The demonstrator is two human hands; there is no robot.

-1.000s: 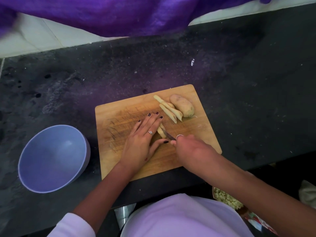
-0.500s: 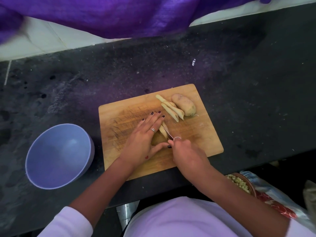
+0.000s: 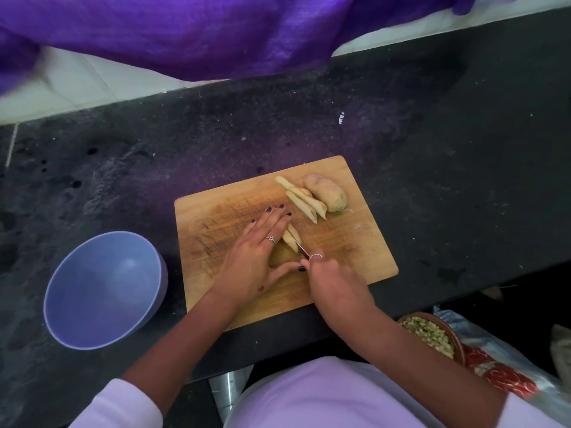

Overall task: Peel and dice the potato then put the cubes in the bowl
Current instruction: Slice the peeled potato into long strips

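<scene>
Left hand [image 3: 256, 261] lies flat, fingers straight, pinning potato piece [image 3: 290, 242] mid-board [image 3: 222, 211]; its long axis runs away from her. Right hand [image 3: 333, 282] grips knife [image 3: 301, 248] just right of those fingers.

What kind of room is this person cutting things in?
Most likely a home kitchen. A wooden cutting board sits on a dark stone counter, the right hand works a knife through potato pieces, and a bowl waits nearby.
</scene>
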